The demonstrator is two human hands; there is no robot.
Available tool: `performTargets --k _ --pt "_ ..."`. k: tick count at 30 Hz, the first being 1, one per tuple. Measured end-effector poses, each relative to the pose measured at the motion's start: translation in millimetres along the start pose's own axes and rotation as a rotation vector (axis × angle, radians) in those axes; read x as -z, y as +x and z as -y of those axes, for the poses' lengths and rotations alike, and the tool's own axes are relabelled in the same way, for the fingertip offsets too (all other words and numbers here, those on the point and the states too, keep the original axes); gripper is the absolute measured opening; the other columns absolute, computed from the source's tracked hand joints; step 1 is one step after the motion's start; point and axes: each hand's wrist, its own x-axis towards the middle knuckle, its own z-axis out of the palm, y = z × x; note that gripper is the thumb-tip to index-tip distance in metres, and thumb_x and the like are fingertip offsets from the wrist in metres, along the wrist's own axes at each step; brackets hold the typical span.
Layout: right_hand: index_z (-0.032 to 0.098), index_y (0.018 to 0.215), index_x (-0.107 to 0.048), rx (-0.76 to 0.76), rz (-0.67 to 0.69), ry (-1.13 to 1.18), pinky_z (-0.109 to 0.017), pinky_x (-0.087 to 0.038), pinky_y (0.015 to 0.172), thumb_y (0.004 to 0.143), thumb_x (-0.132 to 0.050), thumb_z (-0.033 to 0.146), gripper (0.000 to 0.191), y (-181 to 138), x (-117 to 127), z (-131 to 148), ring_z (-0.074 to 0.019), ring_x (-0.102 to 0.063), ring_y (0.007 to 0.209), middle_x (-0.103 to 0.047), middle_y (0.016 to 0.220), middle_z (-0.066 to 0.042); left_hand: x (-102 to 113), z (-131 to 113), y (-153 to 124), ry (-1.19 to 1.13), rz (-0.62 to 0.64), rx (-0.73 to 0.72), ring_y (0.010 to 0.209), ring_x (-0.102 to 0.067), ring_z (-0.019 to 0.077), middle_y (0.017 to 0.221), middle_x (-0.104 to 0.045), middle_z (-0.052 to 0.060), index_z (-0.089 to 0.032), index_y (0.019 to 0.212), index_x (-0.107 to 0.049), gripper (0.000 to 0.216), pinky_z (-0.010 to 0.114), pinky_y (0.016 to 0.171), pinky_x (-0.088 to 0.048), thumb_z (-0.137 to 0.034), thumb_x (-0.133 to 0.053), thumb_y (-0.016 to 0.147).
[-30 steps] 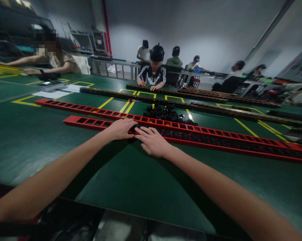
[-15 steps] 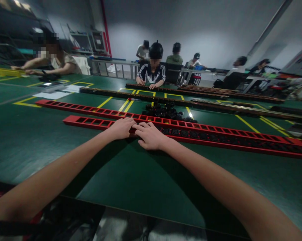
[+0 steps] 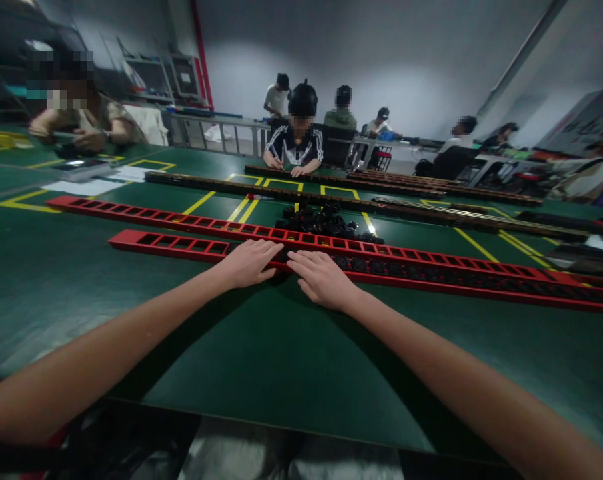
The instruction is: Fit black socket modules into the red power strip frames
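Two long red slotted strips lie across the green table [image 3: 261,353]. My left hand [image 3: 249,262] and my right hand [image 3: 321,278] rest side by side, fingers flat, on the nearer red strip [image 3: 171,244]. To the right of my hands this strip holds black sockets in its slots [image 3: 381,268]; to the left the slots stand bare. What lies under my fingers is hidden. The farther red strip [image 3: 131,213] runs parallel behind it. A heap of loose black sockets [image 3: 321,223] sits just beyond both strips.
Dark long strips [image 3: 291,195] lie farther back among yellow floor-style markings [image 3: 241,210]. A person in a striped top [image 3: 295,143] works opposite; another person [image 3: 81,113] sits at far left by white papers [image 3: 89,187]. More people sit at benches behind.
My hands have stayed on the nearer red strip. The right hand slid slightly right and its fingers flattened; the view shifted a little.
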Motion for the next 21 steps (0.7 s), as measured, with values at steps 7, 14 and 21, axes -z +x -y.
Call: performTargets --k 7,14,21 --pt "0.012 0.145 -0.059 -0.062 -0.084 0.021 -0.054 -0.044 0.116 0.098 -0.057 0.016 0.047 2.4 -6.2 -1.7 -0.032 -0.053 0.143 -0.058 0.154 -0.019 -3.8 0.4 0.3 -0.001 0.002 0.019 0.135 -0.06 0.0327 0.149 -0.06 0.022 -0.006 0.153 -0.047 0.063 0.044 0.11 -0.047 -0.043 -0.049 0.102" --pt "0.01 0.144 -0.06 -0.087 -0.086 0.004 -0.052 -0.043 0.117 0.099 -0.056 0.016 0.045 -0.4 -7.9 -1.3 -0.0316 -0.053 0.143 -0.057 0.153 -0.019 -7.0 -4.8 0.7 -0.016 -0.023 0.087 0.135 -0.061 0.0355 0.148 -0.06 0.025 -0.003 0.152 -0.049 0.065 0.048 0.113 -0.046 -0.045 -0.05 0.101" --pt "0.011 0.145 -0.059 -0.093 -0.065 -0.007 -0.053 -0.042 0.117 0.1 -0.054 0.017 0.046 -0.8 -5.5 -0.6 -0.0316 -0.052 0.144 -0.056 0.154 -0.019 -1.4 -3.5 1.2 -0.042 -0.006 0.089 0.132 -0.063 0.0348 0.146 -0.063 0.023 -0.007 0.151 -0.052 0.064 0.048 0.109 -0.05 -0.047 -0.049 0.101"
